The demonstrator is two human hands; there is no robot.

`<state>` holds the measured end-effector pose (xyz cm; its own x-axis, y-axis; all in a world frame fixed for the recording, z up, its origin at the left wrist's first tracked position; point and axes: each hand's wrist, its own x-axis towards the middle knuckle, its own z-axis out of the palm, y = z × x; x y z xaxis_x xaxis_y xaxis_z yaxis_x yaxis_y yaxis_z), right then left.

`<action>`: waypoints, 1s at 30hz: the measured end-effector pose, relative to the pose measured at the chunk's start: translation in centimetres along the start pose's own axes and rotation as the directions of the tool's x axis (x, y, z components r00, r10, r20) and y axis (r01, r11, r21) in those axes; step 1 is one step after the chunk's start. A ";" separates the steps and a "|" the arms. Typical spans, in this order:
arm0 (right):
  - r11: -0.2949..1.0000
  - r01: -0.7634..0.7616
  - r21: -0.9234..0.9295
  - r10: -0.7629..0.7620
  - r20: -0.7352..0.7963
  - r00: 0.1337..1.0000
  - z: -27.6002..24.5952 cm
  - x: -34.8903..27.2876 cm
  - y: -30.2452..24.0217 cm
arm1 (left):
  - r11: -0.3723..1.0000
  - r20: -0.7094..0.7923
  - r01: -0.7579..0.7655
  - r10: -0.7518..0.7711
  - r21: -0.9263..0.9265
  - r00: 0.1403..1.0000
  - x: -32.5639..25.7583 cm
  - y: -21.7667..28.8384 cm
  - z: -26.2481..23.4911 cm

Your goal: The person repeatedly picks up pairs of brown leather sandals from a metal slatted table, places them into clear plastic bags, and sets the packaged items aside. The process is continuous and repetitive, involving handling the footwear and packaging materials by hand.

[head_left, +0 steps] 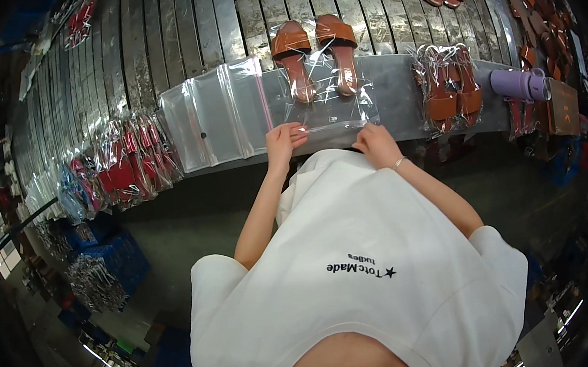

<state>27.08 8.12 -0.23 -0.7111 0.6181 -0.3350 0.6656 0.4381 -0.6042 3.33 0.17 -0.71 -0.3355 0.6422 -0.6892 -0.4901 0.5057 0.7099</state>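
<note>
both arms outstretched, left hand (pixel 284 142) and right hand (pixel 376 142) pinching clear bag (pixel 333 112) edge.

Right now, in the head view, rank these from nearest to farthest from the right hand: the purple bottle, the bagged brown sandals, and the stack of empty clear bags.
From the right hand:
1. Bagged brown sandals, up and to its right.
2. Stack of empty clear bags, off to its left, past the left hand.
3. Purple bottle, lying far right on the table.

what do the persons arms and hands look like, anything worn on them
Both forearms are bare below the short sleeves of a white t-shirt. The left hand wears nothing visible. The right hand has a thin, pale bracelet at the wrist. No gloves.
</note>
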 end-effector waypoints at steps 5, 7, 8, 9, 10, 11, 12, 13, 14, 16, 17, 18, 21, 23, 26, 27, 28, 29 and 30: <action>0.985 0.155 0.074 -0.127 -0.288 0.949 1.8 7.7 -8.1 | 0.989 0.052 -0.063 0.057 0.137 0.997 0.2 -0.9 0.0; 0.980 0.200 0.005 -0.195 -0.214 0.957 2.7 8.7 -8.9 | 0.981 0.082 -0.061 0.047 0.182 0.996 0.7 -0.7 -0.6; 0.966 0.258 -0.030 -0.259 -0.194 0.946 2.2 8.5 -9.1 | 0.977 0.096 -0.062 0.043 0.202 0.994 0.9 -0.5 -0.9; 0.948 0.313 -0.062 -0.319 -0.173 0.932 1.6 8.1 -9.2 | 0.989 0.056 -0.048 0.041 0.141 0.998 1.1 -0.5 -0.9; 0.937 0.341 -0.075 -0.349 -0.160 0.923 0.8 6.6 -8.7 | 0.997 0.021 -0.025 0.023 0.077 1.000 0.5 -0.2 -0.1; 0.916 0.389 -0.096 -0.399 -0.142 0.906 -0.2 4.9 -7.5 | 1.000 -0.023 -0.019 0.019 0.001 1.000 0.4 0.1 0.3; 0.942 0.333 -0.034 -0.334 -0.160 0.929 -1.1 2.2 -5.1 | 1.000 -0.007 -0.004 0.004 0.011 1.000 0.3 0.3 -0.1; 0.979 0.151 -0.134 -0.159 -0.048 0.986 -1.9 -0.8 -1.3 | 1.000 0.014 0.017 -0.017 0.026 1.000 0.0 0.4 -0.8; 0.975 0.002 -0.222 -0.023 -0.091 0.996 -1.5 -4.8 3.7 | 0.999 0.039 0.034 -0.036 0.040 0.999 -0.1 0.6 -1.6; 0.826 -0.276 -0.491 0.444 0.265 0.856 -0.4 -13.0 13.3 | 0.971 0.074 -0.135 0.122 0.196 0.990 0.1 -0.2 -3.6; 0.712 -0.329 -0.620 0.661 0.433 0.613 -1.7 -14.5 13.5 | 0.899 0.050 -0.279 0.279 0.338 0.959 0.2 -0.2 -4.1; 0.722 -0.274 -0.636 0.654 0.499 0.568 -2.5 -14.3 14.0 | 0.786 0.047 -0.400 0.431 0.472 0.901 0.5 -0.2 -4.4; 0.962 -0.264 0.071 0.271 -0.116 0.956 -4.1 -6.6 8.4 | 0.027 0.470 -0.672 0.694 0.740 0.546 0.7 3.4 -2.7; 0.906 0.130 -0.404 -0.275 -0.324 0.905 -7.1 -0.4 3.0 | -0.390 0.797 -0.721 0.469 0.573 0.380 1.9 4.8 -2.1; 0.885 0.412 -0.218 -0.458 -0.237 0.857 -5.3 5.3 5.5 | -0.200 0.915 -0.914 0.276 0.353 0.293 6.1 4.1 -2.5; 0.976 0.206 0.077 -0.179 -0.266 0.947 -3.7 6.2 7.1 | 0.023 0.795 -0.868 0.390 0.496 0.465 6.9 3.2 -3.6; 0.930 -0.025 0.367 0.107 -0.206 0.973 -2.7 6.6 7.9 | 0.471 0.557 -0.686 0.402 0.555 0.727 7.5 3.0 -3.6; 0.778 -0.197 0.597 0.322 -0.109 0.940 -2.7 7.1 7.5 | 0.819 0.303 -0.368 0.251 0.439 0.920 8.1 3.0 -2.8; 0.540 -0.337 0.771 0.494 0.034 0.869 -2.4 8.1 6.6 | 0.983 0.094 0.010 -0.028 0.185 0.995 8.8 3.1 -2.1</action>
<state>26.26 17.54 -5.18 -0.2970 0.7311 -0.6142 0.4245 -0.4751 -0.7708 -2.88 6.22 -4.88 -0.2452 0.6792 -0.6918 -0.3358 0.6099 0.7178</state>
